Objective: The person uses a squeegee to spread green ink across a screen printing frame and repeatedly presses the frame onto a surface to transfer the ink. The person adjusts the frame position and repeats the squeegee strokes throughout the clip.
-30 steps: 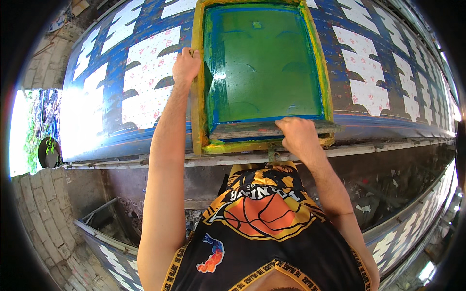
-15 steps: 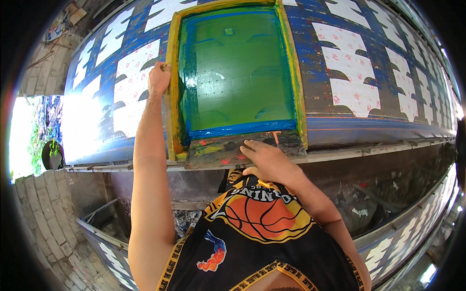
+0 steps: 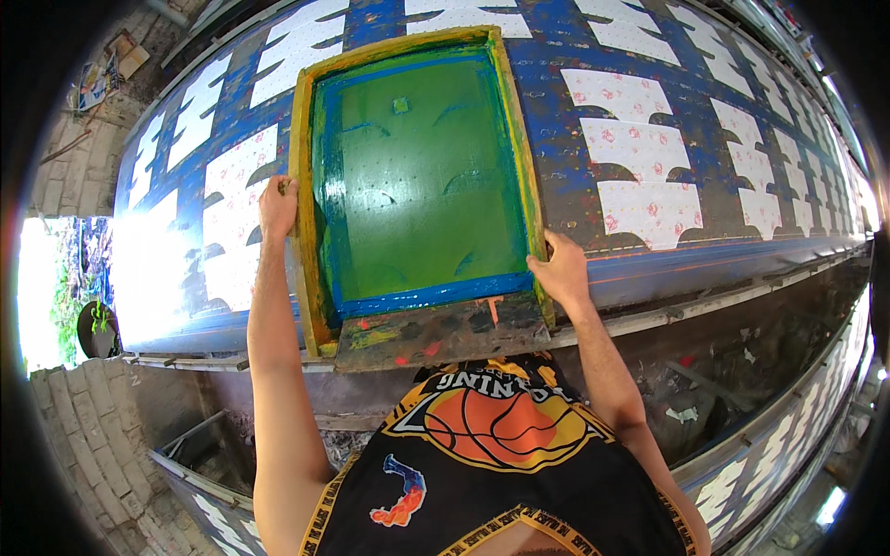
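A screen-printing frame (image 3: 422, 176) lies on the long table in front of me, its green mesh bordered by blue and its wooden sides smeared yellow and green. My left hand (image 3: 278, 206) grips the left side with curled fingers. On the lower right side, my right hand (image 3: 560, 269) is closed round the wood, thumb toward the mesh. A dark board (image 3: 440, 341) spotted with red and black paint spans the frame's near end, close to my shirt. White fabric pieces with small red prints (image 3: 640, 157) lie right of the frame, and similar ones (image 3: 241, 204) lie left.
The blue, paint-stained table (image 3: 542, 139) carries rows of white cut pieces and ends at a near rail (image 3: 677, 313). Behind it runs a dark gap, with another table of pieces (image 3: 742, 491) at lower right. Brick paving (image 3: 83, 435) lies at left.
My right hand has moved from the dark board to the frame's right side and taken hold of it. In the picture, frame and left hand sit lower and farther left as the view shifted.
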### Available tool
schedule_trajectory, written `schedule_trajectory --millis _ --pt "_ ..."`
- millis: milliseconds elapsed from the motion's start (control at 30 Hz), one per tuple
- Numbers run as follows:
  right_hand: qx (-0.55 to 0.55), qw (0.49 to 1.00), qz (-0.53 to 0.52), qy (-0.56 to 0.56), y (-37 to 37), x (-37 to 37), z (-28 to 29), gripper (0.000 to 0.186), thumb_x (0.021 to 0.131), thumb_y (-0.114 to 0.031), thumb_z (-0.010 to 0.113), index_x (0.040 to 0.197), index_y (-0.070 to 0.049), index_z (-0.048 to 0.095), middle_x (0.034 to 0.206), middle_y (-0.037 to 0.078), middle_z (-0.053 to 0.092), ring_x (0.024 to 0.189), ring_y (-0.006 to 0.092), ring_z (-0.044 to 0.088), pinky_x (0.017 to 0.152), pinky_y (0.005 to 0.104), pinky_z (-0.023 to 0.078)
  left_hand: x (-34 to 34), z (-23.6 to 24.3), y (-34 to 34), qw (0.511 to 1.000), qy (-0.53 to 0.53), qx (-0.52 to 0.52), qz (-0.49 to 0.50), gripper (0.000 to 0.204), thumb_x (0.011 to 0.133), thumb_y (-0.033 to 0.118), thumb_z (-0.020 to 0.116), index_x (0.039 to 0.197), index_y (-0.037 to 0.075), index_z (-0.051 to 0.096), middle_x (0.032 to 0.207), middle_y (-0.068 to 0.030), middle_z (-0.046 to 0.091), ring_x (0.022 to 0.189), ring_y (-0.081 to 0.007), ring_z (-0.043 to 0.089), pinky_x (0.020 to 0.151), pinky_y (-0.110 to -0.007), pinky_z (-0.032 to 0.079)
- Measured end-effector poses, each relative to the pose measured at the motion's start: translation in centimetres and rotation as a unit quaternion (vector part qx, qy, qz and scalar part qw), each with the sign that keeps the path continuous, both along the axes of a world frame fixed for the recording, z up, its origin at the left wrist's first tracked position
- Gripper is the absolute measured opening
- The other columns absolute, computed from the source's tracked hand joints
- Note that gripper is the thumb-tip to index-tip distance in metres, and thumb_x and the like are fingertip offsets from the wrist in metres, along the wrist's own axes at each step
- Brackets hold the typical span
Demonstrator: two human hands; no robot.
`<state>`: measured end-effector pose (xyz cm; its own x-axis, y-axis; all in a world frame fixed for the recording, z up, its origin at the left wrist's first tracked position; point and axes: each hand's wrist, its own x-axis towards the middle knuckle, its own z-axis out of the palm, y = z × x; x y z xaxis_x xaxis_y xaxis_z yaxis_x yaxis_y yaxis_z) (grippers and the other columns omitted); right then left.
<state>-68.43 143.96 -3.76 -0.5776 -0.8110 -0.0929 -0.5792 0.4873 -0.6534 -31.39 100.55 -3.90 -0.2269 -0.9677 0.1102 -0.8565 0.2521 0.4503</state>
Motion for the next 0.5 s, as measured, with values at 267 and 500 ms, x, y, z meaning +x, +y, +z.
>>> schedule_trajectory --millis 267,500 --pt "-0.102 0.995 0.012 0.007 0.9 -1.4 4.4 0.054 0.078 -0.021 0.081 0.124 0.006 0.072 0.101 0.021 0.072 0.096 0.0391 0.072 0.084 0.047 0.058 0.1 0.6 -1.2 0.996 0.081 0.046 -0.01 0.037 0.097 0.035 0.075 0.123 0.008 0.075 0.109 -0.015 0.078 0.102 -0.0304 0.074 0.093 -0.043 0.055" --pt "-0.082 0.996 0.0 0.032 6.0 -16.2 4.3 0.05 0.076 -0.019 0.08 0.12 0.003 0.075 0.103 0.022 0.074 0.095 0.0392 0.074 0.085 0.0465 0.059 -13.5 4.9 4.8 0.991 0.128 0.039 -0.029 0.039 0.099 0.038 0.075 0.125 0.009 0.074 0.116 -0.0139 0.075 0.107 -0.0266 0.069 0.095 -0.04 0.053"
